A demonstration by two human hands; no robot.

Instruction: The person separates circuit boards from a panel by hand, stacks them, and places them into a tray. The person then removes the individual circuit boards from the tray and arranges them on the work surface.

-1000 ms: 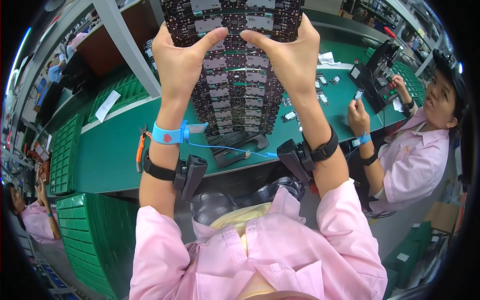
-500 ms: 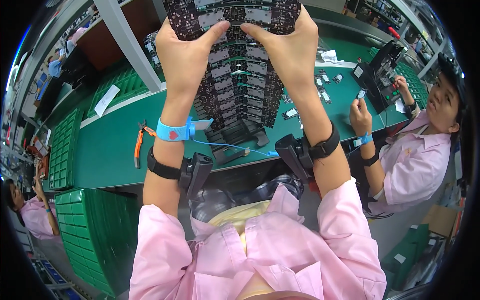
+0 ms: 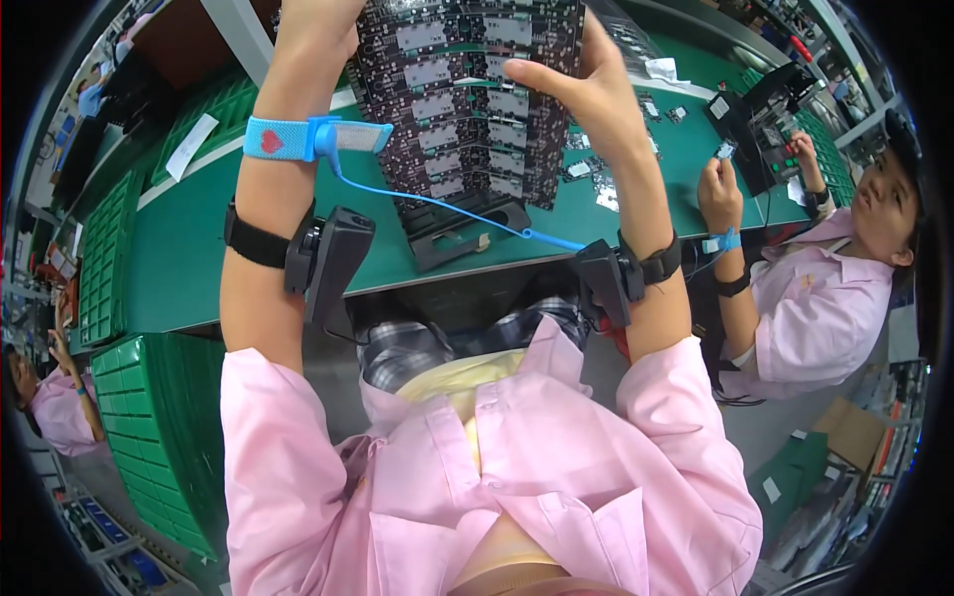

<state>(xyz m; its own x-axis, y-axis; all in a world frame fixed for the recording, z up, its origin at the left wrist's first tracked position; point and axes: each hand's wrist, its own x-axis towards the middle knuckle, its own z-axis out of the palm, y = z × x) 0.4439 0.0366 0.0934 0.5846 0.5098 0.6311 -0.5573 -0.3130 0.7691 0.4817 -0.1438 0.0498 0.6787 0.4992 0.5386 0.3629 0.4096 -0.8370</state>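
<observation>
Right hand (image 3: 586, 84) pinches the right edge of the dark circuit panel (image 3: 467, 99), thumb across its face, holding it up off the green bench (image 3: 179, 258) by the rim. Left hand (image 3: 318, 15) is mostly cropped; probably gripping the left edge.

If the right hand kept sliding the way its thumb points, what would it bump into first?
The right hand grips the edge of the dark circuit panel, its thumb pointing left across the face. Going on that way, it would probably meet the left hand at the opposite edge; depth is hard to judge.
</observation>
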